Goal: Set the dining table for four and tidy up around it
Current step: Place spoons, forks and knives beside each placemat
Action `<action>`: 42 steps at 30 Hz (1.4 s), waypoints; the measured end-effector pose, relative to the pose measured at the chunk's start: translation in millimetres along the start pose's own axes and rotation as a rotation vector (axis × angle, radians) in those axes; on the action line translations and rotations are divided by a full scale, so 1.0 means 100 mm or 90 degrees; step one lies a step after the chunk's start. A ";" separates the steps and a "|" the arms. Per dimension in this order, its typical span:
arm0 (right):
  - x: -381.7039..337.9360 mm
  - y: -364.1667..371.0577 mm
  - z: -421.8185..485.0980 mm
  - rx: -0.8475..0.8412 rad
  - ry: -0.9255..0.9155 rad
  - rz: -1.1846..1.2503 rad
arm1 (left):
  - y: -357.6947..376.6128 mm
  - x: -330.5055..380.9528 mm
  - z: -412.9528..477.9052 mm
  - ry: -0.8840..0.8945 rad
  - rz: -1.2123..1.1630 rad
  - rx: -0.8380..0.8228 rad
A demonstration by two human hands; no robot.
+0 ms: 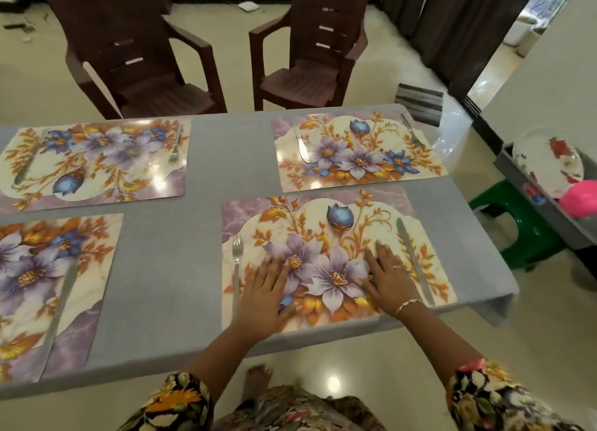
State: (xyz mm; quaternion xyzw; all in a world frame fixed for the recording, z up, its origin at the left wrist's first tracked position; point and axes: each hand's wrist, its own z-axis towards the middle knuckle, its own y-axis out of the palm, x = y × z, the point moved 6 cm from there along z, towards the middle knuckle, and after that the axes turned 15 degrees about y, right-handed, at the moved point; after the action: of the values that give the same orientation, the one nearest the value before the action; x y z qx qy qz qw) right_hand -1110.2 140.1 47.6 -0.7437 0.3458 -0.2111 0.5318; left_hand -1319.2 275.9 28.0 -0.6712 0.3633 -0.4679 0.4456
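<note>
From my remote seat the only marking I can find is a red and blue logo (pixel 533 195) on the grey box (pixel 549 219) at far right, too blurred to read. My left hand (pixel 266 293) and right hand (pixel 389 274) both lie palm down with fingers straight on the near-right placemat (pixel 310 217), gripping nothing. That mat sits at the near right corner of the grey-clothed table (pixel 206 159), its long axis running side to side along the table's near edge. On its left strip a fork (pixel 236 269) lies lengthwise away from me, tines at the far end, just beside my left hand. On the right a knife (pixel 413 259) points its tip away too, slanting a little leftward at the far end, close to my right hand.
</note>
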 end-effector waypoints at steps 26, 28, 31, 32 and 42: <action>0.67 -0.24 -0.42 0.209 -0.064 0.180 | -0.39 0.65 0.61 -0.091 -0.149 0.166; 0.93 -0.28 -0.53 0.244 -0.034 0.178 | -0.41 0.98 0.86 -0.045 -0.165 0.162; 1.43 -0.28 -0.59 0.286 0.022 0.170 | -0.38 1.42 1.25 0.030 -0.211 0.156; 1.59 -0.29 -0.60 0.291 0.045 0.171 | -0.36 1.55 1.39 0.050 -0.219 0.151; 3.22 -0.57 -0.23 0.296 0.140 0.127 | -0.27 2.72 2.90 0.140 -0.304 0.236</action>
State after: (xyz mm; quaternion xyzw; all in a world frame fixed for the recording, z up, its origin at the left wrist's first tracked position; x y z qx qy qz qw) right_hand -892.8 -101.7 91.3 -0.5366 0.4148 -0.3109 0.6658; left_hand -960.4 114.2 88.7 -0.5900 0.1499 -0.6875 0.3960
